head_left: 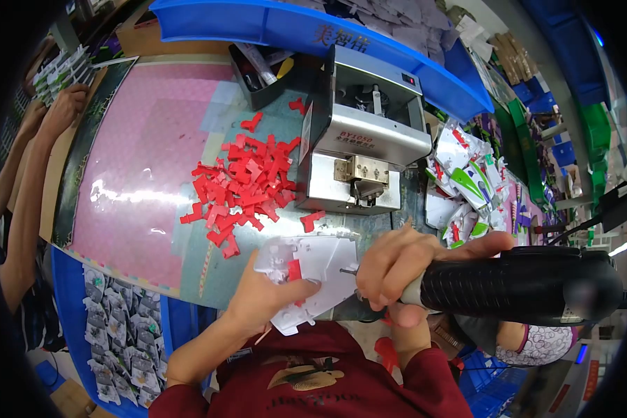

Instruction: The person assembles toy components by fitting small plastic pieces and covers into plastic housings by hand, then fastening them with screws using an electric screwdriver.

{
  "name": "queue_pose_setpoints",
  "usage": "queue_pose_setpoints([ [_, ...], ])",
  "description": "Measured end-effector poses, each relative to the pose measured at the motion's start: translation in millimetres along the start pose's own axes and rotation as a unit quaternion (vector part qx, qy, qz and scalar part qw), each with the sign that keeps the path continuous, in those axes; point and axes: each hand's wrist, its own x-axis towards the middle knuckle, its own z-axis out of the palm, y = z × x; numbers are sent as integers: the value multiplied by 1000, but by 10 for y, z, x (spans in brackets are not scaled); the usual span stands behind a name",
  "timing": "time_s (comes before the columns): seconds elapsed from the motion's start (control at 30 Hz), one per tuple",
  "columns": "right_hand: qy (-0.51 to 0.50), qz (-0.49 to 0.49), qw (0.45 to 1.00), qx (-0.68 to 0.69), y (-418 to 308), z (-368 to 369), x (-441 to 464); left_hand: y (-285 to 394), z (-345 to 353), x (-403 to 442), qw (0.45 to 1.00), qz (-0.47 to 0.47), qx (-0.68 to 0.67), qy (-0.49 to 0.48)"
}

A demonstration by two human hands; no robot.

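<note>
My left hand (268,299) grips a white plastic shell (331,268) near the table's front edge, its thumb over a red piece (295,272) lying in the shell. My right hand (404,272) is wrapped round the front of a black electric screwdriver (515,285), held sideways. The screwdriver's thin bit points left at the shell's right side; whether it touches is unclear. Beyond the shell lies a heap of red plastic pieces (247,174). Right of that heap stands a metal screw-feeding machine (362,139).
Green, white and red assembled parts (470,181) pile up right of the machine. A black box (265,83) holds tools behind the red heap. Blue bins (223,24) stand at the back and lower left (66,292). Another person's hands (66,108) hold parts at the far left.
</note>
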Motion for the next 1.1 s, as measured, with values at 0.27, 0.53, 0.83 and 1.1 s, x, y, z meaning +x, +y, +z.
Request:
queue_pose_setpoints([
  [0.27,100,-118,981,-120,114,-160,216,-193,-25,198,999,0,-34,-21],
  [0.53,183,-47,957,-221,312,-307,353,-215,3,239,997,-41,-67,-17],
  [0.83,51,13,998,-25,231,-52,182,-253,31,241,996,-58,-57,-33],
  [1.1,-100,41,993,36,244,-204,132,-142,56,223,990,-114,-51,-71],
])
